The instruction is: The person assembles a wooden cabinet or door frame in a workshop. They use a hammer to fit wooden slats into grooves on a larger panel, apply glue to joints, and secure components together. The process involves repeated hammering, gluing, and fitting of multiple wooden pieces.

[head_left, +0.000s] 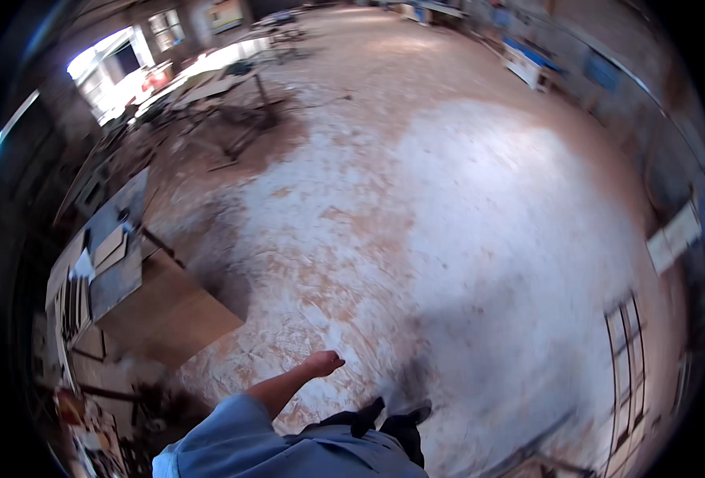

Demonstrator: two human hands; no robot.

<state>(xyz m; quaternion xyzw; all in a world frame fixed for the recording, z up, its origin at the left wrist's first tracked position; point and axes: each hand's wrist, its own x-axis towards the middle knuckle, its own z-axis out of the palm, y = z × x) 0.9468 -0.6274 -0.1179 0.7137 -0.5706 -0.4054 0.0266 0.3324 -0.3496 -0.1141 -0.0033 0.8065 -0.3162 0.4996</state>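
Note:
My left hand [326,363] hangs out in front of my body over the dusty floor [352,279]. Its fingers are curled into a loose fist, and no object shows in it. Nothing touches this hand; the thing closest to it is the tan board [173,311] leaning against the workbench [121,271] on the left. My right hand is outside the picture. Below the blue shirt, my dark trousers and shoes [421,411] show on the floor, slightly blurred.
Flat pieces and a row of slats [75,307] lie on the workbench. Farther left stands a cluttered table [217,88] near a bright doorway [113,68]. A metal ladder-like frame [627,374] is at right; a blue-topped bench [530,64] stands by the far right wall.

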